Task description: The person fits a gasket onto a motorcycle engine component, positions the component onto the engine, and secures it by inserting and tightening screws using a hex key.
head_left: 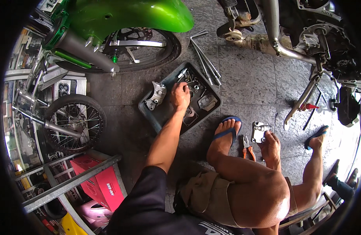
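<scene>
My left hand (180,96) is over a dark parts tray (152,120) on the floor, its fingers curled down among small bolts and metal pieces. What those fingers hold, if anything, is hidden. In the tray lie a silver metal bracket-like casting (157,95), a flat metal cover (207,102) and a thin gasket-like plate (189,116). Beyond my bent knee, my right hand (271,148) grips a small silver engine cover (259,132) by its near edge. Orange-handled pliers (249,150) lie on the floor just left of that hand.
Long metal T-handle wrenches (205,56) lie past the tray. A green motorcycle (149,13) stands far left, a stripped engine and frame (313,43) far right. A spoked wheel (75,124), a metal rack (70,183) and a red box (100,184) are at left. My sandalled foot (223,135) is beside the tray.
</scene>
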The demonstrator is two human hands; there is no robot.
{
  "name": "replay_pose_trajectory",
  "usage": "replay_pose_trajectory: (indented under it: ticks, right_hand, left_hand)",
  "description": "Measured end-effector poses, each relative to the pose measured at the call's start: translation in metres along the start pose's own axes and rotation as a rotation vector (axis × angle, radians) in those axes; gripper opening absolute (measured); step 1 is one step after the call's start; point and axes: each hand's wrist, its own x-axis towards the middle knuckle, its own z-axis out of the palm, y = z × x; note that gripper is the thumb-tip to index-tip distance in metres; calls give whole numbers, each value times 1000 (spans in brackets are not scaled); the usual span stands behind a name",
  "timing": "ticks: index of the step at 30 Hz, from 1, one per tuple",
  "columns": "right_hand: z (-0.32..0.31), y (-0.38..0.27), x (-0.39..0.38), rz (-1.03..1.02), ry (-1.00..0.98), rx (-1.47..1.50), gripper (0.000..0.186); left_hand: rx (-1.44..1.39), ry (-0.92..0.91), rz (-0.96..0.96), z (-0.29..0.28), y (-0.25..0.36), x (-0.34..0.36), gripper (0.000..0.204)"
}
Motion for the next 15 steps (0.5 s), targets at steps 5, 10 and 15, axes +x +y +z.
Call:
replay_pose_trajectory:
  ticks: [5,10,15]
  right_hand:
    - [-6,-4,0,-19,13,14,10]
    - [2,-8,-2,-21,1,2,8]
    - [8,-2,-2,-10,-31,27,7]
  left_hand:
    - [-104,-165,17,16,26,-34,19]
    - [-86,179,-13,2,-8,-51,15]
    - [81,242,-191,-15,-48,-24,15]
